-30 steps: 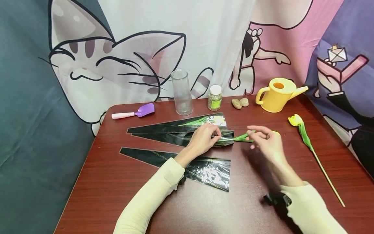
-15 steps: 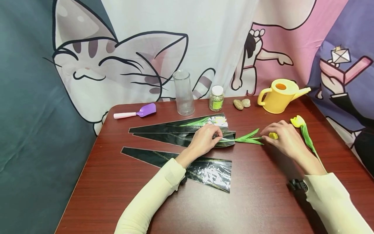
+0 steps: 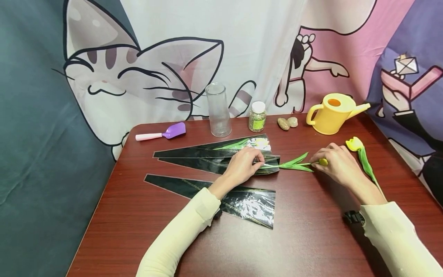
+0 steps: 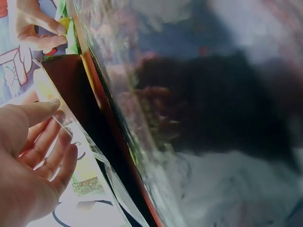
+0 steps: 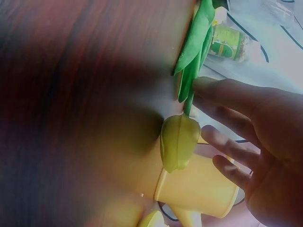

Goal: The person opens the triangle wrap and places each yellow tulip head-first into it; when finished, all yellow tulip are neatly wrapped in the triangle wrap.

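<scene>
Sleeving seems partway: the yellow tulip lies with its lower stem inside the black film sleeve, bloom toward 3 o'clock. The left hand pinches the sleeve near its mouth; the right hand pinches the stem below the bloom. Next probably calls for a gentle push toward 9 o'clock.

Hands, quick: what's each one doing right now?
Left hand: closed, pinching the clear edge of the middle wrapper.
Right hand: closed, pinching the yellow flower that sticks out of that wrapper.
</scene>
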A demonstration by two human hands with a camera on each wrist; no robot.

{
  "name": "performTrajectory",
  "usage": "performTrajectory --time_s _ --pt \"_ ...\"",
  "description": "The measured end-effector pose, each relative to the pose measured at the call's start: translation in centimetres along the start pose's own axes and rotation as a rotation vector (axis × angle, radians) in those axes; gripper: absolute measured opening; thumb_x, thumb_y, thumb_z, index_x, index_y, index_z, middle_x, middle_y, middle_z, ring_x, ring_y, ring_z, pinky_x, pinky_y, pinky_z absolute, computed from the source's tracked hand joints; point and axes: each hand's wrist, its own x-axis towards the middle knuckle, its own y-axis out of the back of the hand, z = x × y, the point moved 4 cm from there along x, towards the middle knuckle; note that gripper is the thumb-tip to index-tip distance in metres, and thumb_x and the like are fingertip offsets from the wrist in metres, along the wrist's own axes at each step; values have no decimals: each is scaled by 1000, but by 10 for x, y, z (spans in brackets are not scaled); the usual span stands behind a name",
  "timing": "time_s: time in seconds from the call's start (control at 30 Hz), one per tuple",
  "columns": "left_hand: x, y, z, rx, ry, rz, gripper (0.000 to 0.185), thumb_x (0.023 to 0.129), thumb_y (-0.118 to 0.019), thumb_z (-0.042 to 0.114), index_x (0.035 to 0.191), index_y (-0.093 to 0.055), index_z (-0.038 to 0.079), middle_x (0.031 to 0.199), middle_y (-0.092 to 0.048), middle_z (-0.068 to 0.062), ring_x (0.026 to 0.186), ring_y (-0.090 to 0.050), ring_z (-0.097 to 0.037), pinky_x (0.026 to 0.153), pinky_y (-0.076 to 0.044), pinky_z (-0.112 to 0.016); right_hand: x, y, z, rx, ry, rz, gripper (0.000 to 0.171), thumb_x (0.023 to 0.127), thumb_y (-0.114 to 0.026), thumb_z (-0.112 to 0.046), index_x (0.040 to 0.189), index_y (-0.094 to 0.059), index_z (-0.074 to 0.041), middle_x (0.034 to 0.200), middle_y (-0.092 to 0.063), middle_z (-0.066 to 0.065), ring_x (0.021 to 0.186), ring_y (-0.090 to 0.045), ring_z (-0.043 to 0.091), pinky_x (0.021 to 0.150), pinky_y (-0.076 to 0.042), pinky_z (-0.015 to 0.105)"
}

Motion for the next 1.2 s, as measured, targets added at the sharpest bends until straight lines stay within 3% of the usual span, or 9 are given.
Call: performTrajectory --time_s 0.5,0.83,1.07,1.2 --pt "1 0 1 1 -17 6 8 90 -73 26 88 -65 24 90 -62 15 90 -53 -4 79 -46 -24 2 -1 5 21 -11 -13 18 70 -86 -11 83 -78 -21 84 -72 -6 83 -54 23 68 -33 41" --pt "3 -2 4 -4 -17 8 7 90 -74 27 90 -67 24 91 -63 15 92 -55 -4 81 -47 -24 10 8 -16 198 84 44 22 73 -84 -8 85 -77 -25 84 -68 -17 84 -50 11 71 -30 37" --pt "5 -3 11 -20 -48 25 8 89 -75 27 90 -67 24 90 -63 14 90 -54 -3 78 -45 -21 17 0 -29 289 84 35 22 74 -84 -5 88 -78 -22 84 -67 -17 84 -49 8 76 -31 36" --pt "6 -3 13 -17 -49 30 9 89 -75 28 89 -67 24 90 -63 14 90 -54 -2 78 -46 -21 20 -9 -32 354 22 33 22 75 -85 -8 88 -78 -25 83 -67 -18 83 -51 8 74 -34 31"
